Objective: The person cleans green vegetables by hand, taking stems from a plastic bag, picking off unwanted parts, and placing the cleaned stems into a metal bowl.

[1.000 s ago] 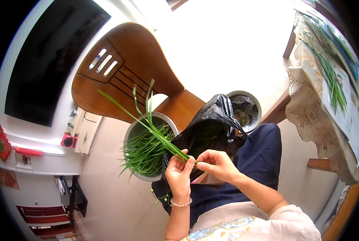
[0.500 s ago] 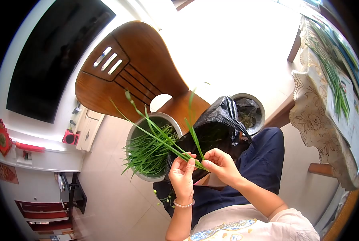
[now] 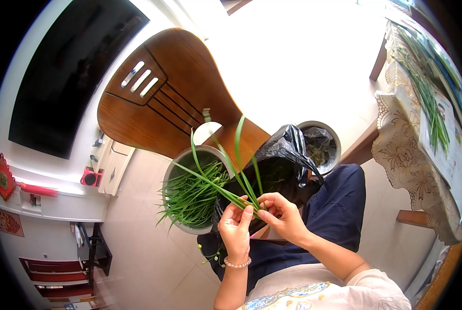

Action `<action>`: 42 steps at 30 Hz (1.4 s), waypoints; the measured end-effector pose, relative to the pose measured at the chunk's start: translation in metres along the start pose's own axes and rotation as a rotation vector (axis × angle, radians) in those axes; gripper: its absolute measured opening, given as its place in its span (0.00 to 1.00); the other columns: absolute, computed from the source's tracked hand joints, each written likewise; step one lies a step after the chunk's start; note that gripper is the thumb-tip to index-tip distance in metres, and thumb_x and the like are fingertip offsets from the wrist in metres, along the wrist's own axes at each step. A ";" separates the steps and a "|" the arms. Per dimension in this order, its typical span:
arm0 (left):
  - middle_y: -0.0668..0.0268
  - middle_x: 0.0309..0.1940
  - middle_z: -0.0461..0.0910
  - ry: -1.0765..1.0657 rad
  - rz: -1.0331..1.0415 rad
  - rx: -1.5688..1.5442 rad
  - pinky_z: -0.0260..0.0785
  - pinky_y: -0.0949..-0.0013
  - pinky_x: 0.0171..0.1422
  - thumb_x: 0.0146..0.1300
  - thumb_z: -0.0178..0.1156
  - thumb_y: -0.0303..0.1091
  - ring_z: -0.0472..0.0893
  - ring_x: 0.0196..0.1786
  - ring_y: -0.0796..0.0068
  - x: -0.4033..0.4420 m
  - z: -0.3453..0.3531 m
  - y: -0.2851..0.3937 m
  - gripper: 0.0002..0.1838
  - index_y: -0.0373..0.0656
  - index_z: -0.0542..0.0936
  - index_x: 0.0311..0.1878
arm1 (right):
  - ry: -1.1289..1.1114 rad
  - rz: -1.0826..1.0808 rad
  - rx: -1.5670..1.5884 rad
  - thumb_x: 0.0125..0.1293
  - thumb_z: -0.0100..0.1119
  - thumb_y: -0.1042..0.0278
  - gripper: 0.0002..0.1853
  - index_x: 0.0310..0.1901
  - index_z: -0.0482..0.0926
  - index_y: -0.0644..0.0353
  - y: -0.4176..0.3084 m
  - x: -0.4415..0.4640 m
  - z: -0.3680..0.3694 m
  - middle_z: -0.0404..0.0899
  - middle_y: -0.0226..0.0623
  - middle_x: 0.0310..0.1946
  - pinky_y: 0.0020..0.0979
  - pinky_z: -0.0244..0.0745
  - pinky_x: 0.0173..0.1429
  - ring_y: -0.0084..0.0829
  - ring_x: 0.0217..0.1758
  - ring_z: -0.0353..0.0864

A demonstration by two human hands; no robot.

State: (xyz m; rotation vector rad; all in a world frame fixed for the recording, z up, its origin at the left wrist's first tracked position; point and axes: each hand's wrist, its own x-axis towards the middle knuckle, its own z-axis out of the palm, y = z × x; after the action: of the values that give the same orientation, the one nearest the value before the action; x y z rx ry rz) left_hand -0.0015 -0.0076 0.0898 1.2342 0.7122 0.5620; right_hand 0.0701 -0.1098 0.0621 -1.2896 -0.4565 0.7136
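Observation:
Several long green chives [image 3: 210, 182] fan up and to the left from between my two hands. My left hand [image 3: 235, 226] pinches their lower ends between thumb and fingers. Close beside it, my right hand [image 3: 281, 216] is closed with thumb against fingers on the chive ends, one or two blades standing up from there. Beyond my left hand, a metal pot [image 3: 170, 178] holds a heap of cut-looking chives [image 3: 194, 199]. An open black plastic bag [image 3: 285, 150] lies in front of my hands, its contents mostly dark.
A wooden chair [image 3: 163, 93] stands ahead. Behind the bag is a bin [image 3: 339, 147] with a dark liner and scraps. At right, a table with a lace cloth [image 3: 401, 155] bears more chives [image 3: 429, 108] on paper. Small green buds [image 3: 215, 256] hang by my left wrist.
The chives between my hands have shifted and spread, with more blades now upright. My right hand has moved slightly, its fingers curled closer to the left hand.

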 end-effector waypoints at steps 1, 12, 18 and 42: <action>0.68 0.35 0.78 -0.003 0.000 -0.013 0.71 0.79 0.41 0.57 0.60 0.24 0.76 0.36 0.83 0.000 0.000 0.001 0.12 0.35 0.75 0.45 | 0.000 -0.001 -0.001 0.60 0.57 0.75 0.13 0.47 0.70 0.62 0.000 0.000 -0.001 0.75 0.27 0.32 0.15 0.67 0.37 0.12 0.32 0.70; 0.70 0.34 0.79 -0.020 0.011 0.043 0.70 0.80 0.38 0.57 0.61 0.28 0.77 0.35 0.83 -0.003 -0.003 0.003 0.11 0.39 0.76 0.43 | -0.028 0.110 0.155 0.63 0.53 0.74 0.09 0.44 0.71 0.66 0.016 0.001 0.002 0.75 0.28 0.35 0.18 0.70 0.43 0.14 0.37 0.72; 0.69 0.34 0.79 -0.017 0.005 0.013 0.68 0.81 0.39 0.57 0.60 0.25 0.76 0.34 0.85 -0.003 -0.003 0.004 0.09 0.37 0.76 0.42 | -0.045 0.125 0.146 0.64 0.53 0.74 0.09 0.44 0.71 0.66 0.011 0.002 0.001 0.75 0.29 0.36 0.18 0.69 0.44 0.15 0.38 0.73; 0.71 0.31 0.76 -0.086 -0.004 0.064 0.68 0.81 0.40 0.60 0.58 0.28 0.74 0.34 0.86 -0.005 -0.016 -0.011 0.05 0.38 0.75 0.38 | -0.053 0.109 0.272 0.63 0.53 0.74 0.09 0.44 0.70 0.65 0.005 0.014 0.010 0.73 0.27 0.29 0.16 0.66 0.32 0.13 0.28 0.70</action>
State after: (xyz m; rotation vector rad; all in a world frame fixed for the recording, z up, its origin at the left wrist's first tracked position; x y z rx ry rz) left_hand -0.0166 -0.0035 0.0768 1.3078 0.6647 0.4830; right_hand 0.0719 -0.0920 0.0582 -1.0469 -0.3204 0.8716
